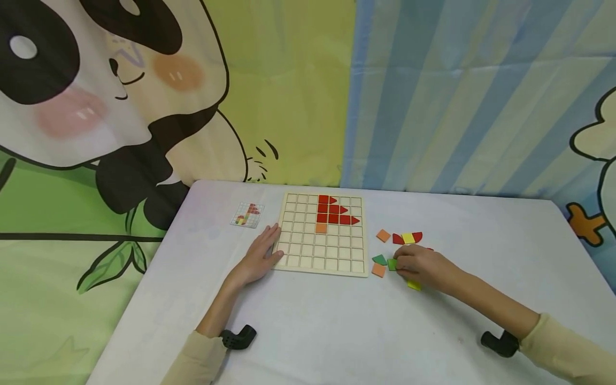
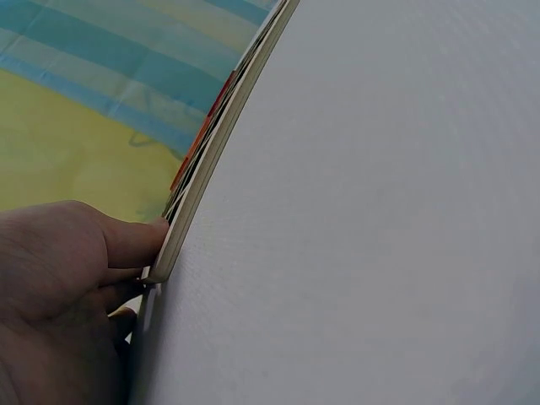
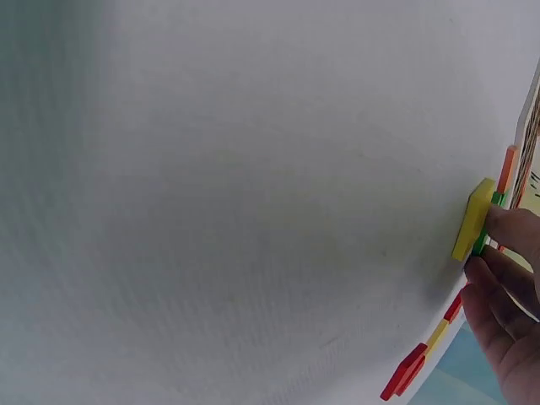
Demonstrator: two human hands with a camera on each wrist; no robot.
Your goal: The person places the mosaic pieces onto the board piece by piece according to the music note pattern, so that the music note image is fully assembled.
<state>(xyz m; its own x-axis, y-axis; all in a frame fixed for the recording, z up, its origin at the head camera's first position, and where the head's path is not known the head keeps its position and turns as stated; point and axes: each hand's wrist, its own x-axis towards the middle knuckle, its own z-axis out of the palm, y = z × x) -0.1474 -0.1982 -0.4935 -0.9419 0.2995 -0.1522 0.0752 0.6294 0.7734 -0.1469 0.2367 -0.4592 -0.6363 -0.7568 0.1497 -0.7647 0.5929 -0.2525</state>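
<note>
A square wooden grid board (image 1: pixel 293 246) lies on the table, with red squares, red pointed tiles and one orange square (image 1: pixel 321 228) set in its cells. My left hand (image 1: pixel 256 258) rests against the board's lower left side, thumb at its edge and the other fingers extended along the side. To the right of the board, my right hand (image 1: pixel 423 266) pinches a green square tile (image 1: pixel 392 264) between thumb and fingers. A yellow tile (image 3: pixel 474 219) lies right beside the thumb. The palm hides part of the loose pieces in the head view.
A small pattern card (image 1: pixel 247 215) lies left of the board. Around the right hand are orange squares (image 1: pixel 378 270), a dark green piece (image 1: pixel 379 259), and a row of red and yellow tiles (image 1: pixel 408 238). A printed cloth backdrop (image 1: pixel 289 96) hangs behind the white table (image 1: pixel 327 326).
</note>
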